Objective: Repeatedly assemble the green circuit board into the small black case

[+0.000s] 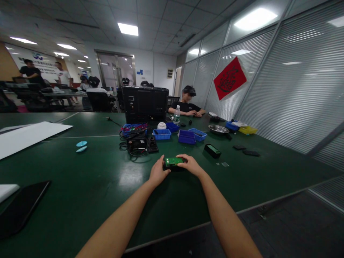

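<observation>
Two forearms [120, 215] lead to left hand [158, 172] and right hand [191, 166], their grip holding one green circuit board [173, 161].

We look from one head-worn camera, facing forward and steeply enough down to catch both bare forearms close below, green-topped table [107, 211] ahead.

Nothing legible: dark characters [228, 81] on the red sign [238, 79], blurred lettering [46, 66] on the far wall [16, 59].

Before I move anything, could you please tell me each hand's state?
Left hand: closed on the left end of the green circuit board.
Right hand: closed on its right end.
</observation>
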The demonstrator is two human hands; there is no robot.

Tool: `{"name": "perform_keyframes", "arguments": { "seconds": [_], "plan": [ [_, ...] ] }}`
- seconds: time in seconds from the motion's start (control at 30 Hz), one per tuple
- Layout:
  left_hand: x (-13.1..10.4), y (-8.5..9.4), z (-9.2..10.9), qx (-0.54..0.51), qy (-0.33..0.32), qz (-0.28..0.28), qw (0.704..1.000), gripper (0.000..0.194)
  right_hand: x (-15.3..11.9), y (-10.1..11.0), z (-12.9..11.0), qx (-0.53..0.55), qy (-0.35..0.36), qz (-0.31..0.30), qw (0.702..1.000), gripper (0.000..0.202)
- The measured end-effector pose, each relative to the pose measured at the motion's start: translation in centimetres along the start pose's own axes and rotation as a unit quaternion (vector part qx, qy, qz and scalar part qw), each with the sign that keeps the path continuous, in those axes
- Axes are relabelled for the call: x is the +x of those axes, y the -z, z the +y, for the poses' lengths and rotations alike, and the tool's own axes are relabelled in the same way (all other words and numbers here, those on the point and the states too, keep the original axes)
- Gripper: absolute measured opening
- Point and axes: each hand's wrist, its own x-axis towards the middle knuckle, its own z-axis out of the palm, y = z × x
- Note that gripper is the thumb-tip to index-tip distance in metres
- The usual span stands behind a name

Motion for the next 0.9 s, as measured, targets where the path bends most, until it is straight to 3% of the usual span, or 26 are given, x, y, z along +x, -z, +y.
{"name": "perform_keyframes", "arguments": {
  "seconds": [0.2, 0.43, 0.57, 0.7, 0.9],
  "plan": [
    [0.0, -0.1, -0.2, -0.027, 0.012, 0.007, 1.000, 0.076, -0.1, 0.3, 0.3, 0.041, -0.018, 0.007, 0.999, 0.054],
    [0.0, -0.2, -0.5, -0.046, 0.010, 0.027, 0.999, 0.068, 0.0, -0.6, 0.5, -0.056, 0.005, -0.046, 0.997, 0.052],
    [0.1, -0.1, -0.6, -0.052, 0.010, 0.048, 0.997, 0.060, 0.3, -1.5, 1.2, -0.148, -0.059, 0.032, 0.987, 0.046],
    [0.2, 0.0, -0.5, -0.047, 0.009, 0.047, 0.998, 0.054, 0.3, -1.0, 1.6, -0.216, -0.156, 0.123, 0.956, 0.049],
    [0.2, -0.1, -0.7, -0.042, -0.015, 0.050, 0.998, 0.046, 0.3, -0.5, 1.3, -0.236, -0.203, 0.133, 0.941, 0.047]
  ]
}}
